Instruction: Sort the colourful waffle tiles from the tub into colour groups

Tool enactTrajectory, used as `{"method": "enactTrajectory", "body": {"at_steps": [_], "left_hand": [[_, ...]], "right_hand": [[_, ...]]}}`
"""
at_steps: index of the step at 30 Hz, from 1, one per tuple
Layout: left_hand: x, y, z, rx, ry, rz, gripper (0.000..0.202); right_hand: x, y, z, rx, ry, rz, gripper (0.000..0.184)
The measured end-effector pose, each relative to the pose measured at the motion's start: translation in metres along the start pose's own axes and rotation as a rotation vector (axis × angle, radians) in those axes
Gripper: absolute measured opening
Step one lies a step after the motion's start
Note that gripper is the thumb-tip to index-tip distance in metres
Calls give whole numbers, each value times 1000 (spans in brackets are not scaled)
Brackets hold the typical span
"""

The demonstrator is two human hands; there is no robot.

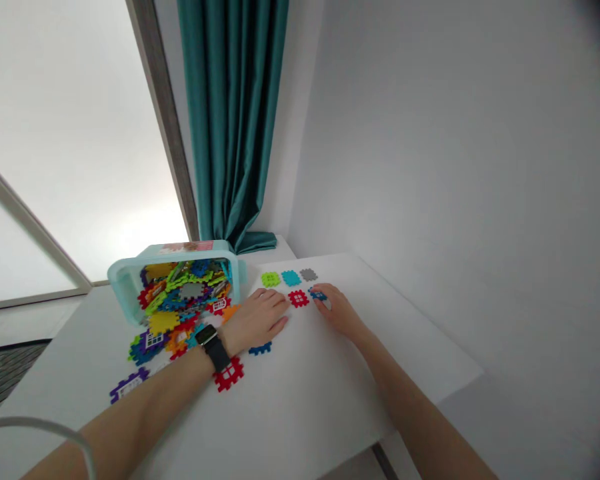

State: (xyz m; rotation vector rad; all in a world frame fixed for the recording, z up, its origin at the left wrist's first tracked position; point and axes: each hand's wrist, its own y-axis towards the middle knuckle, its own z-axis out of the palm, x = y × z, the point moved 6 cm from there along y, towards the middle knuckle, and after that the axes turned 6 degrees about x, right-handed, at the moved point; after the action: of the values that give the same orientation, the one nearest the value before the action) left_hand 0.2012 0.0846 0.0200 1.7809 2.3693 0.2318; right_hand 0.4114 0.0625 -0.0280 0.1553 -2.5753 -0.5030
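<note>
Flat plastic interlocking tiles with notched edges lie on the white table. My right hand grips a blue tile with a window cut-out, fingers over its top and thumb at its near edge. Just left of it is a red window tile. Behind these two, a lime tile, a light-blue tile and a grey tile form a row. My left hand, with a dark watch on its wrist, rests palm down, fingers stretched toward the red tile. What lies beneath its palm is hidden.
On the left, a pale-blue tub lies on its side, tiles spilling from its mouth. Another red window tile and a purple tile lie near my left forearm. A teal curtain and a grey wall stand behind.
</note>
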Motion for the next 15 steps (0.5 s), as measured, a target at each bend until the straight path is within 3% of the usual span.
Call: {"method": "enactTrajectory", "body": {"at_steps": [8, 15], "left_hand": [[27, -73, -56, -62, 85, -122, 26], [55, -150, -74, -86, 106, -281, 25]], "right_hand": [[103, 22, 16, 81, 92, -251, 20], [174, 39, 50, 159, 141, -355, 20]]}}
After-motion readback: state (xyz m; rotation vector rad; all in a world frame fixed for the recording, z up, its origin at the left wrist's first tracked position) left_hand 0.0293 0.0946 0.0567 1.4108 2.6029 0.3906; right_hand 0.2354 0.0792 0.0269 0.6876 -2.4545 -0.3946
